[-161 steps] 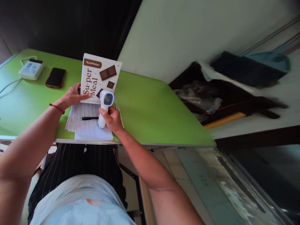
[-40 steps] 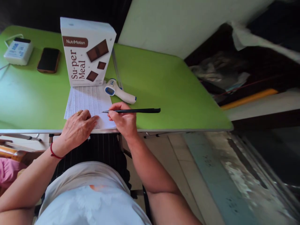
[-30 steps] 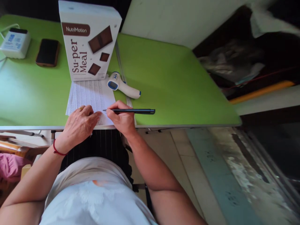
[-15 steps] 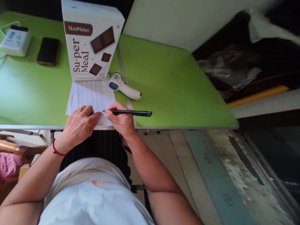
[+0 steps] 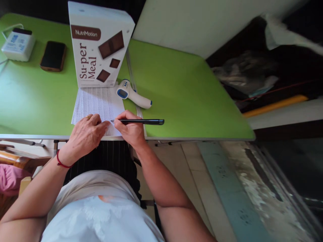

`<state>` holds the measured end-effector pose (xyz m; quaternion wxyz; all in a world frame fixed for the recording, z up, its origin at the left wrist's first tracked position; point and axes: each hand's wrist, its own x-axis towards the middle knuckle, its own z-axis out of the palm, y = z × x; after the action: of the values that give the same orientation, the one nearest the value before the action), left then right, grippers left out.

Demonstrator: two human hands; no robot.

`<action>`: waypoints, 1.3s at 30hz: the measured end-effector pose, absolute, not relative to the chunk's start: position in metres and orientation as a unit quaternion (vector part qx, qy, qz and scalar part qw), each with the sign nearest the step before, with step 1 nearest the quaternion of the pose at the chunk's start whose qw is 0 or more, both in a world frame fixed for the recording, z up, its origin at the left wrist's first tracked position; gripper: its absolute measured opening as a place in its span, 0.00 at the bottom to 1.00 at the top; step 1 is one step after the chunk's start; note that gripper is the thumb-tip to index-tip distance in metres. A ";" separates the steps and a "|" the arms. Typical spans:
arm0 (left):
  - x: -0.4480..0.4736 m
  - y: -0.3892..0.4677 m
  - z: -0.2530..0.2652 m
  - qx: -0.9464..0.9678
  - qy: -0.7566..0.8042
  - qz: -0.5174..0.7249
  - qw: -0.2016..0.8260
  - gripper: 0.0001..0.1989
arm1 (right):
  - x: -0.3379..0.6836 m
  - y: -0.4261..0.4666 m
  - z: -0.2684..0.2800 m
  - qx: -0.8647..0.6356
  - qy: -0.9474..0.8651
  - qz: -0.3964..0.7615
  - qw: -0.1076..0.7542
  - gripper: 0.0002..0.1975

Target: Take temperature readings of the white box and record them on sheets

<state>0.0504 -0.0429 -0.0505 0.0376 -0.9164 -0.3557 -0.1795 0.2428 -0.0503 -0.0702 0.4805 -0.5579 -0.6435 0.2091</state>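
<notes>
My right hand (image 5: 131, 130) is closed around a black pen (image 5: 145, 121). The pen lies nearly level, its tip at the sheet of paper (image 5: 97, 102) and its back end pointing right. My left hand (image 5: 87, 131) rests on the paper's lower left part at the table edge, fingers bent and pressed together on the sheet, fingertips close to the pen tip. Dense rows of writing cover the paper, and its lower part is partly hidden by my hands. A white and blue infrared thermometer (image 5: 135, 97) lies at the sheet's right side. Behind stands a NutriMotion box (image 5: 101, 47) upright at the paper's top edge.
The green table (image 5: 181, 94) has a metal-edged seam right of the box. On its left lie a dark phone (image 5: 53, 55) and a white device (image 5: 19, 45) with a cable. A wooden chair (image 5: 25, 158) with pink cloth (image 5: 11, 179) is at lower left.
The view has shifted very slightly. Both hands and the pen hold almost the same place on the paper.
</notes>
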 end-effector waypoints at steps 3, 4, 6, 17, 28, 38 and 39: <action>0.050 -0.043 -0.050 -0.917 -0.355 -0.180 0.031 0.13 | 0.243 -0.050 -0.071 -0.559 -0.638 0.202 0.490 0.08; 0.050 -0.043 -0.051 -0.917 -0.355 -0.182 0.029 0.13 | 0.243 -0.050 -0.071 -0.560 -0.637 0.199 0.492 0.08; 0.050 -0.043 -0.051 -0.917 -0.355 -0.183 0.026 0.13 | 0.243 -0.050 -0.071 -0.563 -0.637 0.194 0.489 0.08; 0.050 -0.043 -0.050 -0.916 -0.356 -0.184 0.021 0.12 | 0.243 -0.050 -0.072 -0.545 -0.645 0.202 0.496 0.07; 0.050 -0.043 -0.051 -0.914 -0.345 -0.209 0.046 0.13 | 0.245 -0.049 -0.075 -0.534 -0.642 0.191 0.516 0.07; 0.050 -0.043 -0.052 -0.913 -0.336 -0.227 0.047 0.13 | 0.245 -0.049 -0.076 -0.521 -0.635 0.183 0.541 0.06; 0.050 -0.043 -0.052 -0.912 -0.337 -0.228 0.048 0.13 | 0.245 -0.048 -0.076 -0.521 -0.635 0.183 0.540 0.06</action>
<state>0.0503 -0.0427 -0.0518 0.0480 -0.9124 -0.3365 -0.2280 0.2447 -0.0485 -0.0760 0.5399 -0.5209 -0.6352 0.1834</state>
